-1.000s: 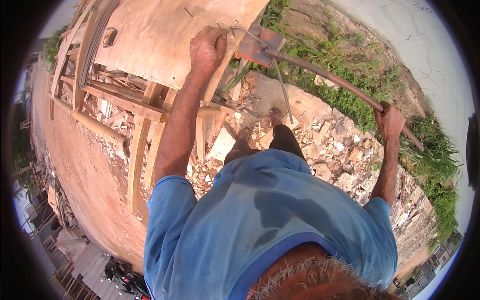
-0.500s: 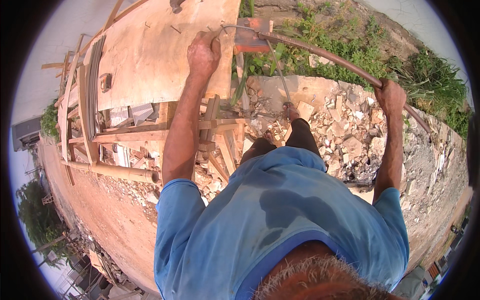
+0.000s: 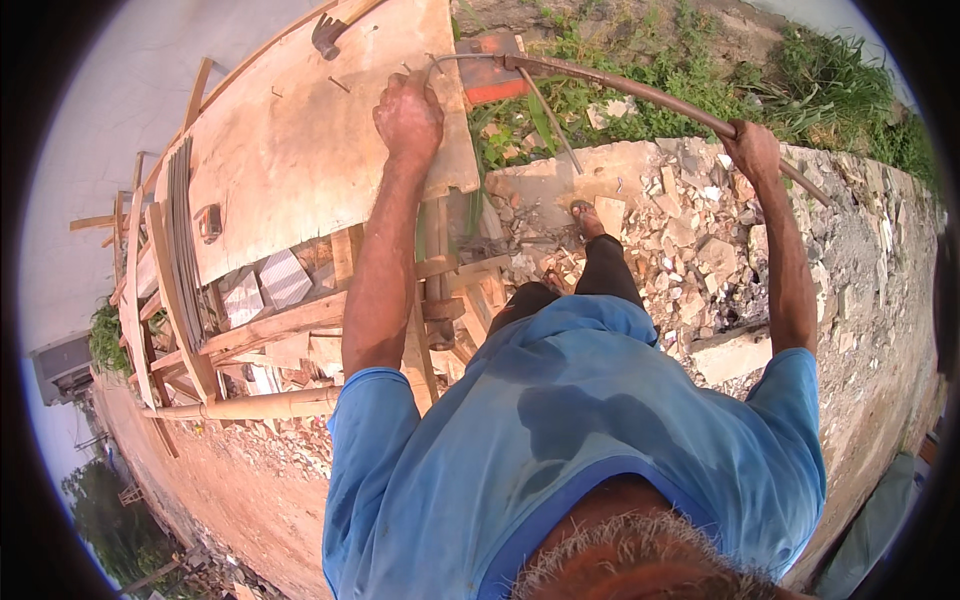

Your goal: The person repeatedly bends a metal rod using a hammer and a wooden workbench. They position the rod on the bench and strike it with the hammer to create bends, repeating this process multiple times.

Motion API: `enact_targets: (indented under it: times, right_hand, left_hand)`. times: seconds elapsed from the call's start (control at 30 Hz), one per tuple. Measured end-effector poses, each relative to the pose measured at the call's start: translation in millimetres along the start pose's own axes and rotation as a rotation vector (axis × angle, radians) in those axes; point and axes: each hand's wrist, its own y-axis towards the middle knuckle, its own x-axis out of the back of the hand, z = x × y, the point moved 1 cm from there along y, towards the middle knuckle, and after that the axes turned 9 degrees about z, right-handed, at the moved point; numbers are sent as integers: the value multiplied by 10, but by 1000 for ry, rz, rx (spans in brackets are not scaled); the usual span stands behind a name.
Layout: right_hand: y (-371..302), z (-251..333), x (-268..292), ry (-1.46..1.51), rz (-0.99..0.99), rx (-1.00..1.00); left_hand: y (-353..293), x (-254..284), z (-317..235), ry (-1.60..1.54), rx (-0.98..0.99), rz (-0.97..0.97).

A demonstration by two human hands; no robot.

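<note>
My left hand (image 3: 408,120) is closed around one end of a thin metal rod (image 3: 470,56), over the edge of a plywood sheet. This rod runs right to the head of a long brown metal bar (image 3: 640,98) and bends there, its free part (image 3: 552,118) slanting toward my feet. Farther along the bar, my right hand (image 3: 752,152) grips it, and the bar's tail sticks out beyond the fist. Under the bend sits a rusty, orange-red metal piece (image 3: 495,78) at the board's right side. The exact contact between rod and bar is too small to make out.
The plywood sheet (image 3: 290,150) carries upright nails (image 3: 340,84), a hammer (image 3: 326,38) and a tape-measure-like object (image 3: 209,222). Thin metal rods (image 3: 182,240) lie bundled at its left. Timber pieces (image 3: 290,322) stand below. Broken rubble (image 3: 690,240) surrounds my feet; green plants (image 3: 680,70) grow beyond.
The whole view has shifted and turned, showing more of the hammer. In the picture, my right hand and the bar's tail sit higher and farther left. Both hands keep their grips.
</note>
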Motion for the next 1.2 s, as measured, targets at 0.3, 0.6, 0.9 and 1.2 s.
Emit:
enact_targets:
  times: [0.3,0.6,0.9,1.2]
  right_hand:
    - [-207,104,331,31,35,-56]
    - [-1051,693,187,59,20,-267]
    - [-975,240,506,408,305,97]
    - [-895,201,987,334,324,121]
  left_hand:
    - [31,-31,3,-21,14,-18]
    - [34,-44,-9,-4,14,-25]
    - [59,-25,1,-49,27,44]
    - [64,-31,-22,-11,101,63]
